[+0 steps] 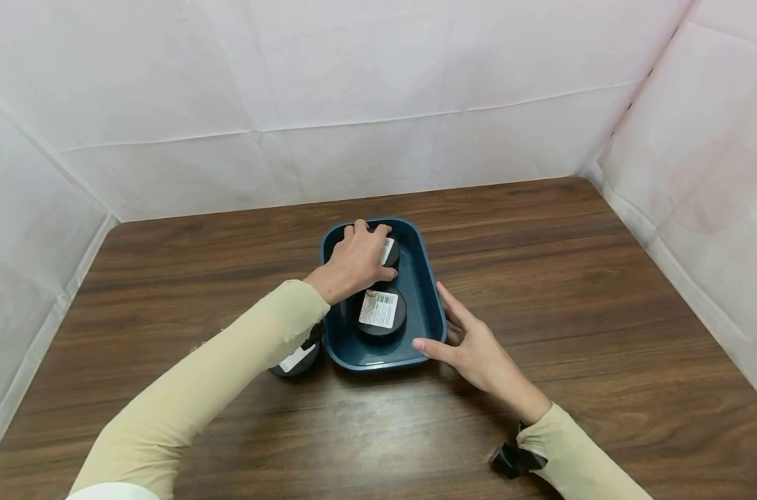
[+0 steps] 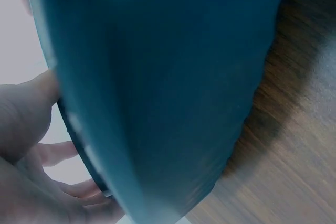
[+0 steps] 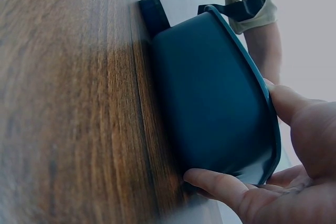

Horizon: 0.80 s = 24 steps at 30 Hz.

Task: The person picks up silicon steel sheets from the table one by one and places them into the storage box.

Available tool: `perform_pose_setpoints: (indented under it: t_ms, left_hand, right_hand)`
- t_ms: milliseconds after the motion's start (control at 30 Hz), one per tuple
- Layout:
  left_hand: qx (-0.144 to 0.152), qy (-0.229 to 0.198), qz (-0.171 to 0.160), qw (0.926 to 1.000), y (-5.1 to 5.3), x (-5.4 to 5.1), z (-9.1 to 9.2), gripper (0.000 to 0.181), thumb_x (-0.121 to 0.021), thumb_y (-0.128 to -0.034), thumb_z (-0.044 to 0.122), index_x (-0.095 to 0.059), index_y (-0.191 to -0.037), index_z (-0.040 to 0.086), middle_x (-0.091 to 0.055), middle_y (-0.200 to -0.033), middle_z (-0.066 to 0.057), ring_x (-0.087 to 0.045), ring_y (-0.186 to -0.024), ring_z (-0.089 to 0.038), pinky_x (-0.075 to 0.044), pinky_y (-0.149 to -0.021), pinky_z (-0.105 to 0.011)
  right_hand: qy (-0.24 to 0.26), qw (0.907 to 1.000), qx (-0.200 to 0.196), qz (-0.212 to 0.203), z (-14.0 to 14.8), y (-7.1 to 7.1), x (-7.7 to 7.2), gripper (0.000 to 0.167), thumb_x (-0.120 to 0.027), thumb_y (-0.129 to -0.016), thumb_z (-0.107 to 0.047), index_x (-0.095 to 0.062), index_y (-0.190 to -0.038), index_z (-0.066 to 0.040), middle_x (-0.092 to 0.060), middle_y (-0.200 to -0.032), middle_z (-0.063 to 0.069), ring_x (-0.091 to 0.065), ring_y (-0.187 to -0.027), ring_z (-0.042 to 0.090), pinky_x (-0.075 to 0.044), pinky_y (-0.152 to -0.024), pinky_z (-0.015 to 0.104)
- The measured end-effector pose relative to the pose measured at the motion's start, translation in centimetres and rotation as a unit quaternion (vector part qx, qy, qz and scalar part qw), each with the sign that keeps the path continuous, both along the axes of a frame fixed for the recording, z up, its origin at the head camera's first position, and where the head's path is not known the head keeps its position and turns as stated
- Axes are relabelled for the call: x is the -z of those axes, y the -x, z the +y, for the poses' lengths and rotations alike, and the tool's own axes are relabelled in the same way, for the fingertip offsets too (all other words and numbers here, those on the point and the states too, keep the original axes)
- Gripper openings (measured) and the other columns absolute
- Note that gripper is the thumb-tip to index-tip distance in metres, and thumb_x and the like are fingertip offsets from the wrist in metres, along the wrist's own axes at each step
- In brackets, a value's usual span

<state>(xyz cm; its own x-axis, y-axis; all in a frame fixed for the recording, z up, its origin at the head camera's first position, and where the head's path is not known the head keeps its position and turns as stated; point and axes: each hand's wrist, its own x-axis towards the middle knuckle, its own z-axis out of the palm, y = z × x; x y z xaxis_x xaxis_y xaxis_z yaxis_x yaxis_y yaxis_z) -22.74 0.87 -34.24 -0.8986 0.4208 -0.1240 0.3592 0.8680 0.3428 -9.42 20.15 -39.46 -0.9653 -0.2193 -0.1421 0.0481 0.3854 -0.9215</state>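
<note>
A dark blue rectangular tray (image 1: 421, 312) lies on the table with round black containers inside, white labels facing up. My left hand (image 1: 356, 258) reaches into its far half and grips the far container (image 1: 393, 255), thumb toward the near side, fingers spread over the far side. That container is partly covered by the hand. Nearer to me in the tray sits another labelled container (image 1: 380, 312). At the tray's near right corner my right hand (image 1: 472, 344) holds it, thumb on the rim (image 3: 273, 129) and fingers against the outer wall.
Outside the tray, by its near left corner, stands another black container (image 1: 297, 361), partly hidden under the left forearm. The brown wooden table (image 1: 572, 278) extends to both sides. White sheeting (image 1: 353, 83) walls it in at the back, left and right.
</note>
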Motion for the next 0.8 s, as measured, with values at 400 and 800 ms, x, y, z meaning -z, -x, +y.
perform_pose_setpoints:
  t_ms: [400, 800]
  left_hand:
    - [-0.001, 0.004, -0.007, 1.0, -0.03, -0.01, 0.14, 0.077, -0.072, -0.0933, 0.032, -0.034, -0.156, 0.007, -0.037, -0.149, -0.029, -0.045, -0.127, -0.04, -0.054, -0.096, -0.048]
    - [-0.013, 0.013, -0.014, 0.9997, -0.26, -0.11, 0.06, 0.082, -0.073, -0.0927, 0.03, -0.028, -0.158, 0.008, -0.031, -0.153, -0.028, -0.044, -0.131, -0.04, -0.049, -0.102, -0.052]
  right_hand:
    - [-0.006, 1.0, 0.001, 0.005, 0.01, -0.01, 0.16, 0.094, -0.074, -0.093, -0.029, -0.012, -0.163, -0.022, -0.025, -0.163, 0.024, -0.047, -0.138, 0.046, -0.052, -0.101, 0.049]
    - [-0.007, 1.0, 0.004, 0.0, 0.06, 0.03, 0.19, 0.095, -0.075, -0.092, -0.029, -0.012, -0.163, -0.024, -0.027, -0.163, 0.024, -0.049, -0.137, 0.044, -0.053, -0.101, 0.047]
